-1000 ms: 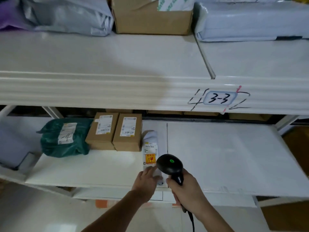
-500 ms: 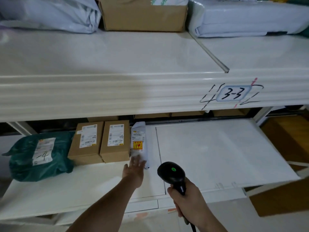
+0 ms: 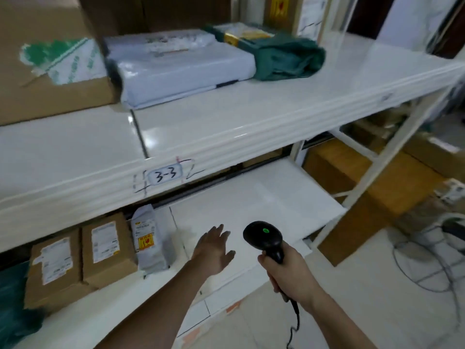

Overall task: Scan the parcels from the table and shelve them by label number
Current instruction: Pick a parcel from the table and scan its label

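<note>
The left hand [image 3: 214,250] hangs with fingers spread, holding nothing, just right of the grey parcel [image 3: 151,240] lying on the lower shelf [image 3: 264,205]. The right hand [image 3: 286,270] grips the scanner [image 3: 264,235]. Shelving looks done, though the parcel's label is blurred; next comes fetching another parcel from the table.

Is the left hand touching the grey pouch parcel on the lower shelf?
Apart. The head view shows white shelf between the open left hand and the grey pouch parcel.
</note>
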{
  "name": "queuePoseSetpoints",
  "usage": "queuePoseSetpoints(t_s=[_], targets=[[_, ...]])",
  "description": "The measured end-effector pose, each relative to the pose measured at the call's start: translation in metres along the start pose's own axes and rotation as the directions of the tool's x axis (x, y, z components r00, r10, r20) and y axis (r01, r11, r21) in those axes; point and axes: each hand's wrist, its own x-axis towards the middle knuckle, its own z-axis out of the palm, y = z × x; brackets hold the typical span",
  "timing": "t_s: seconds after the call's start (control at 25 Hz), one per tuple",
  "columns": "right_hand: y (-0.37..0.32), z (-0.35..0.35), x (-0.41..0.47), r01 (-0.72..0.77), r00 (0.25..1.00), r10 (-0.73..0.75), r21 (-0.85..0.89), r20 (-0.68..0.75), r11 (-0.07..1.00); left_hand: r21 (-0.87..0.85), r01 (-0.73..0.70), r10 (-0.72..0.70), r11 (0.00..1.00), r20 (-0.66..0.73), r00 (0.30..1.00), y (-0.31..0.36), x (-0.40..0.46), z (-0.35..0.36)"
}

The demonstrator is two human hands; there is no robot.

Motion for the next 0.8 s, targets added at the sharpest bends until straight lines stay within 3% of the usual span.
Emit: queuePoseSetpoints(t_s=[0.2, 0.48, 0.6, 0.72, 0.8], targets=[[0.021, -0.142, -0.019, 0.034, 0.969, -0.021, 0.048, -0.244, 0.998, -0.059, -0.262, 0.264, 0.963, 0.018, 0.964, 0.19, 0.08, -0.059], [0.062, -0.346, -0.053, 0.059, 0.855, -0.011, 0.075, -0.519, 0.995, -0.106, -0.483, 0.49, 0.869, 0.054, 0.87, 0.44, 0.154, -0.082], [0.085, -0.419, -0.055, 0.04, 0.812, 0.0, 0.054, -0.584, 0.998, -0.12, -0.488, 0.499, 0.865, 0.093, 0.862, 0.507, 0.193, -0.078], [0.104, -0.478, -0.045, 0.035, 0.791, 0.019, 0.076, -0.611, 0.996, -0.258, -0.451, 0.493, 0.854, 0.13, 0.86, 0.555, 0.244, -0.065], [0.114, -0.519, -0.03, 0.028, 0.779, 0.033, 0.087, -0.626, 0.996, -0.235, -0.455, 0.491, 0.859, 0.127, 0.862, 0.59, 0.268, -0.069]])
